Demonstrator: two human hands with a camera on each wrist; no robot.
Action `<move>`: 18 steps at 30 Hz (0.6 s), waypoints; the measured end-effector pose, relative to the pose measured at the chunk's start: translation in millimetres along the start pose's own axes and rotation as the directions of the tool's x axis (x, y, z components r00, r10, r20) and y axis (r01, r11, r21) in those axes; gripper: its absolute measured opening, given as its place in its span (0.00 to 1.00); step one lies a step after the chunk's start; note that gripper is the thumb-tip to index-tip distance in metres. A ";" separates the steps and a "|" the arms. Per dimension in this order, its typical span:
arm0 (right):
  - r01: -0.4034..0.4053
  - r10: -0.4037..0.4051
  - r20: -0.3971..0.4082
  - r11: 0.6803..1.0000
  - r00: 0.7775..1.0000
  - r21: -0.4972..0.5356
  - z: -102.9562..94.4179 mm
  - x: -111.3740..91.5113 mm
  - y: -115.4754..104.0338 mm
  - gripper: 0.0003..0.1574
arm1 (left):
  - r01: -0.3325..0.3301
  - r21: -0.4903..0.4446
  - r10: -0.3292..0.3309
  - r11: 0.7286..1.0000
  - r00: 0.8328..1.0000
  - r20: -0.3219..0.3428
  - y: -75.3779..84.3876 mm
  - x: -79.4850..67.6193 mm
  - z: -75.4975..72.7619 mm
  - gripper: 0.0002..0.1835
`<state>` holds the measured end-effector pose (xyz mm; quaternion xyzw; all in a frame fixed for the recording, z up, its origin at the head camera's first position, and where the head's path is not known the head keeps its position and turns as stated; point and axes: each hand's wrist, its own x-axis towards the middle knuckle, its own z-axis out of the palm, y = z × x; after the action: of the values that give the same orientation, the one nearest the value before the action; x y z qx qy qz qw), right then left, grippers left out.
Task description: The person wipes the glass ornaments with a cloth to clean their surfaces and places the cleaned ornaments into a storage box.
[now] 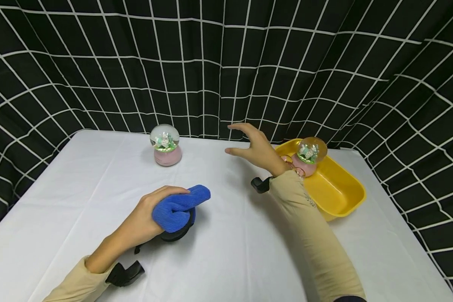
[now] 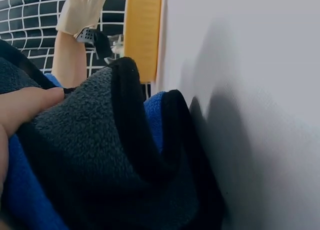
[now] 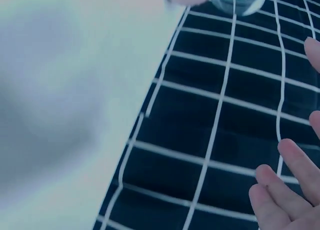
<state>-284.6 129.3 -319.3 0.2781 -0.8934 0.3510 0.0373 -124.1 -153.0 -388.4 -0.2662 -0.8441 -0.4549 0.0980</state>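
My left hand (image 1: 145,214) grips a folded cloth (image 1: 175,212) above the front middle of the table. One side of the cloth is blue; in the left wrist view its other side is dark grey with black edging. My right hand (image 1: 259,151) is raised over the table, thumb and fingers spread apart, holding nothing. Left of it, a snow globe (image 1: 167,144) with a pink base stands upright on the white table. Another snow globe (image 1: 305,156) leans in a yellow basin (image 1: 339,184), beside pinkish glasses (image 1: 299,171) partly hidden by my right wrist.
The basin stands at the table's right side, just beyond my right forearm. Black curtains with white grid lines (image 1: 204,75) enclose the back and sides. A white cloth (image 1: 226,251) covers the tabletop. Each wrist wears a black device (image 1: 125,274).
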 end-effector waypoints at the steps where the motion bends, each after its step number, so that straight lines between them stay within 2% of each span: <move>1: 0.001 -0.001 0.000 1.000 1.000 0.004 3.4 1.8 -1.5 0.40 | 0.001 0.012 -0.001 1.000 1.000 -0.002 -0.5 0.2 -0.1 0.30; 11: -0.016 0.017 -0.005 0.992 1.000 0.125 39.9 18.5 -11.2 0.42 | -0.027 0.112 0.028 0.993 1.000 -0.006 -3.3 1.2 -8.8 0.29; 18: 0.014 -0.009 -0.030 0.981 0.999 0.193 63.0 32.0 -11.3 0.42 | 0.021 0.173 -0.030 0.985 0.998 0.051 -0.2 0.2 -16.8 0.30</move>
<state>-297.5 66.6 -351.3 0.2803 -0.8527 0.4400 0.0253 -125.7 -166.9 -378.9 -0.2580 -0.8859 -0.3743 0.0922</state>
